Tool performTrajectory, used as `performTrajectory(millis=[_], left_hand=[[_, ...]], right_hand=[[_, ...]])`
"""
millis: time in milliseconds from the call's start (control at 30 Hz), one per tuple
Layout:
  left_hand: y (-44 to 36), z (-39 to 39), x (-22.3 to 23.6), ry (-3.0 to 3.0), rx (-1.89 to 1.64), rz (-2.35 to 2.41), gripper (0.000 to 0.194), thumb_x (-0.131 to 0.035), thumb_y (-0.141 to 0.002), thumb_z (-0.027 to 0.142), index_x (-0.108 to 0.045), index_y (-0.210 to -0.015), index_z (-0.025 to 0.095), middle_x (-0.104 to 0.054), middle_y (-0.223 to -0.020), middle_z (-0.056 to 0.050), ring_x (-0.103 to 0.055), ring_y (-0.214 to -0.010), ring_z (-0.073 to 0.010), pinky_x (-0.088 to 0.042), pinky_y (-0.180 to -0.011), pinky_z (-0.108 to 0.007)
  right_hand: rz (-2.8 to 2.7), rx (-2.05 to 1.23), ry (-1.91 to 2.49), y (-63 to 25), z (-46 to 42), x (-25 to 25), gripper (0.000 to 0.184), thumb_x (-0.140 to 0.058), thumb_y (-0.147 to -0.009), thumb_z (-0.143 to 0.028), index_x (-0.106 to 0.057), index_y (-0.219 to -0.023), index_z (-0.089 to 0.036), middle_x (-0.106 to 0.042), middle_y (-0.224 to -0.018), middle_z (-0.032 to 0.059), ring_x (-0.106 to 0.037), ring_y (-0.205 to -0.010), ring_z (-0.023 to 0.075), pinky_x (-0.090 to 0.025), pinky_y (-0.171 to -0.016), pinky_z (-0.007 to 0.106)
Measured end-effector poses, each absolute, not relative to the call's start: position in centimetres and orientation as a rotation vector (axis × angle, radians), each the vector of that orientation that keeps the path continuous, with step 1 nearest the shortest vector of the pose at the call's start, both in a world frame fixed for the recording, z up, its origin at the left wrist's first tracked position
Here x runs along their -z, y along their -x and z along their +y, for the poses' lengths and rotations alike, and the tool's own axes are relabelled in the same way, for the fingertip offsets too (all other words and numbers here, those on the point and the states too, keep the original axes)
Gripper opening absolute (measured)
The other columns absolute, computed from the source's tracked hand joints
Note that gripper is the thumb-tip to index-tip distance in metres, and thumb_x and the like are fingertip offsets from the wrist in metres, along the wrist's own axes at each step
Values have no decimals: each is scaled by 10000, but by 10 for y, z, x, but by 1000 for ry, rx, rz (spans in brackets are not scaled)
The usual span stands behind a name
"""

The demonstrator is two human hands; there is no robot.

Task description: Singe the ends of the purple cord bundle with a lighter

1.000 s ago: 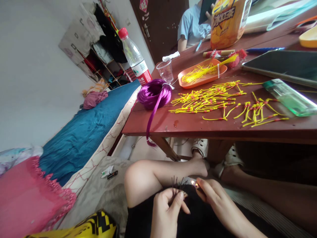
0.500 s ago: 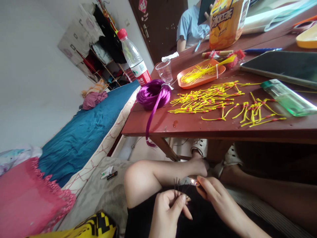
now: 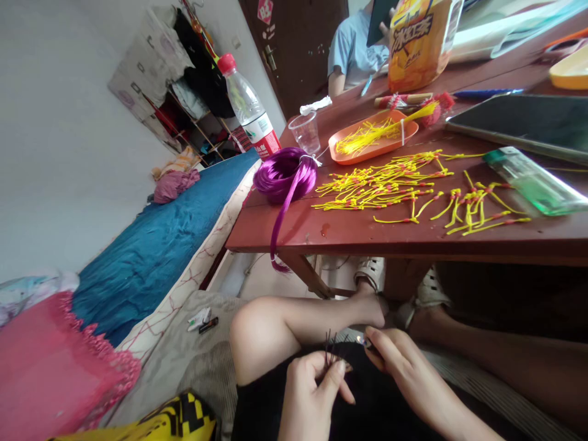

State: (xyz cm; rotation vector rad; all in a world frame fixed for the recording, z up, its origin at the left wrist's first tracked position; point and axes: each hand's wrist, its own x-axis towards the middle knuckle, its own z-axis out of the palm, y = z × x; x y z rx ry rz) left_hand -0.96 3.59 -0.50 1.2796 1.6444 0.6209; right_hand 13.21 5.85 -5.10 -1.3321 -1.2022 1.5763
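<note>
My left hand (image 3: pixel 315 383) pinches a small bunch of thin dark cords (image 3: pixel 331 348) over my lap, their ends fanning upward. Just to the right, my right hand (image 3: pixel 390 354) is closed around a lighter (image 3: pixel 366 343), mostly hidden by the fingers; a small flame shows at its tip, close beside the cord ends. On the table above lie many short yellow cords with red knots (image 3: pixel 376 184). A coil of purple cord (image 3: pixel 285 177) rests at the table's left corner, one end hanging over the edge.
On the red-brown table (image 3: pixel 340 236) are an orange tray (image 3: pixel 337 156) of yellow cords, a plastic cup (image 3: pixel 305 131), a water bottle (image 3: pixel 252 113), an iced tea bottle (image 3: pixel 418 49), a green case (image 3: pixel 537 184) and a tablet (image 3: pixel 523 125). A person in blue (image 3: pixel 353 52) sits beyond.
The lighter's flame has shifted very slightly right and looks smaller. My left hand still pinches the cords in nearly the same spot.
</note>
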Motion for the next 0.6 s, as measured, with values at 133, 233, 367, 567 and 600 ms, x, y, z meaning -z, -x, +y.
performTrajectory(millis=[133, 233, 367, 567, 600], left_hand=[[10, 35, 9, -1301, -630, 1676, 377, -494, -764, 401, -536, -460, 182, -615, -487, -25, -562, -551, -167, -411, -590, -226], [10, 35, 9, -1306, -620, 1674, 366, -490, -766, 384, -536, -466, 178, -605, -489, -24, -542, -524, -159, -396, -563, -226], [8, 36, 4, -1299, -582, 1659, 346, -489, -767, 351, -545, -474, 177, -618, -515, -33, -574, -584, -180, -408, -621, -239], [8, 35, 4, -1325, -564, 1661, 343, -489, -771, 336, -562, -477, 175, -625, -491, -35, -590, -569, -185, -418, -626, -244], [8, 35, 4, -1331, -540, 1658, 335, -484, -776, 330, -567, -492, 174, -630, -495, -37, -590, -568, -184, -421, -628, -245]], right_hand=[[-1195, -1493, 1369, -131, 56, 50, 481, -352, -748, -610, -322, -487, -206, -336, -493, -31, -341, -492, 114, -303, -469, 233], [-1208, -1449, 1372, -130, 56, 50, 488, -368, -742, -610, -332, -472, -205, -348, -478, -28, -346, -477, 112, -310, -458, 231], [-1205, -1433, 1370, -132, 58, 51, 472, -365, -750, -597, -343, -491, -203, -356, -495, -25, -355, -495, 118, -318, -479, 232], [-1210, -1501, 1389, -133, 61, 54, 449, -323, -767, -577, -302, -511, -209, -320, -516, -30, -322, -510, 118, -293, -492, 241], [-1212, -1501, 1399, -133, 61, 54, 449, -318, -767, -578, -301, -511, -210, -325, -520, -28, -327, -518, 121, -295, -500, 243]])
